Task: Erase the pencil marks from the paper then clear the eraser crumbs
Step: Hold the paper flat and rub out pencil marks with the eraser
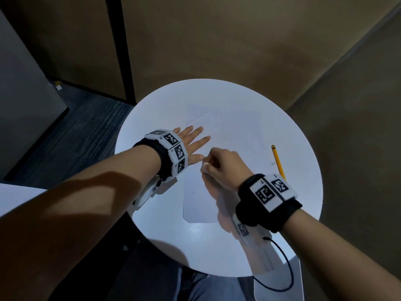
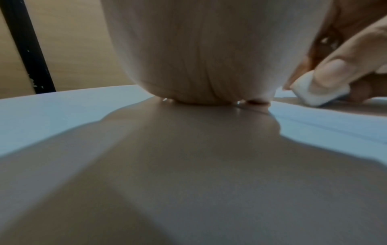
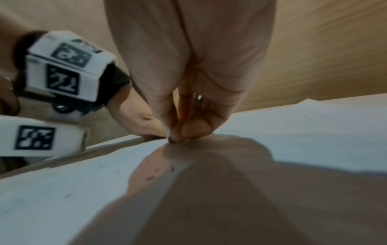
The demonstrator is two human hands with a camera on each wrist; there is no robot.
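Note:
A white sheet of paper (image 1: 234, 131) lies on the round white table (image 1: 165, 231). My left hand (image 1: 193, 142) rests flat on the paper's left part, fingers straight and spread. My right hand (image 1: 219, 164) pinches a small white eraser (image 1: 205, 167) and presses it against the paper just beside the left thumb. The left wrist view shows the eraser (image 2: 314, 92) under the right hand's fingertips (image 2: 333, 71). Dark eraser crumbs (image 3: 156, 169) lie scattered on the paper below the right hand (image 3: 180, 134), and a few specks (image 1: 193, 192) dot the sheet's near part.
A yellow pencil (image 1: 278, 162) lies on the table to the right of the paper. The table's edge (image 1: 312, 220) curves close behind my right wrist. A brown wall (image 1: 238, 40) stands beyond the table, with dark carpet (image 1: 86, 131) to the left.

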